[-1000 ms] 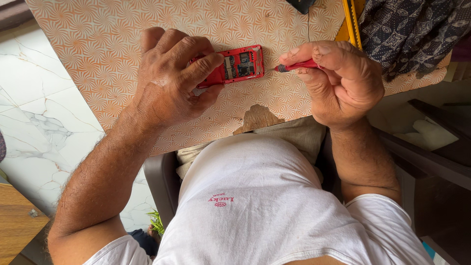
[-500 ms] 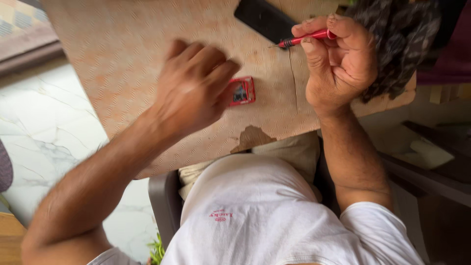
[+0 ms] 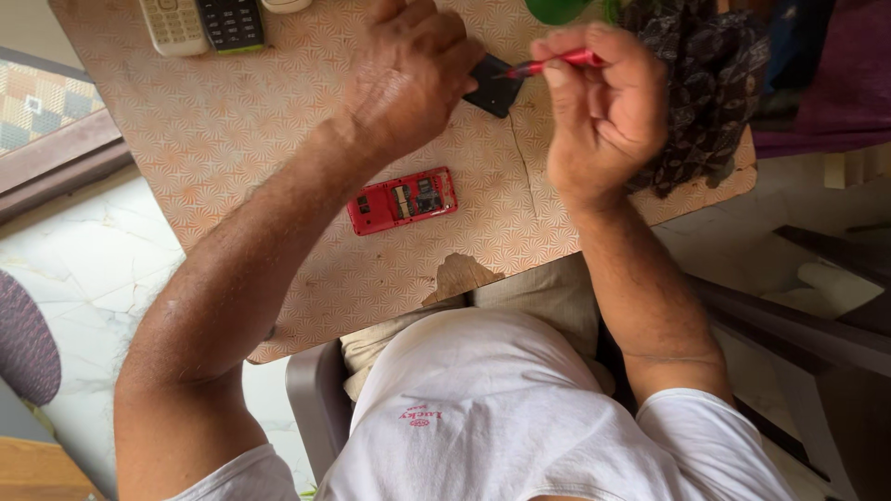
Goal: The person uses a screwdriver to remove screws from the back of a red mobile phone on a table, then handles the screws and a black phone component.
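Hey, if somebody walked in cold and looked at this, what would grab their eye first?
Probably the opened red phone, lying alone mid-table with its insides showing. Above it, the left hand presses on a small black piece, while the right hand holds a red-handled tool pointed at it.

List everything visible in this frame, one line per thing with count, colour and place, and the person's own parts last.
opened red phone: 1, red, back off and insides showing, lying on the table middle
black part: 1, black, flat, under the left fingers
red-handled tool: 1, red, pinched in the right hand, tip toward the black part
keypad phones: 2, one pale, one dark, far table edge
patterned cloth: 1, dark, right end of the table
green object: 1, green, top edge, mostly cut off
table: 1, orange patterned top, chipped near edge
left hand: 1, on the black part
right hand: 1, gripping the tool
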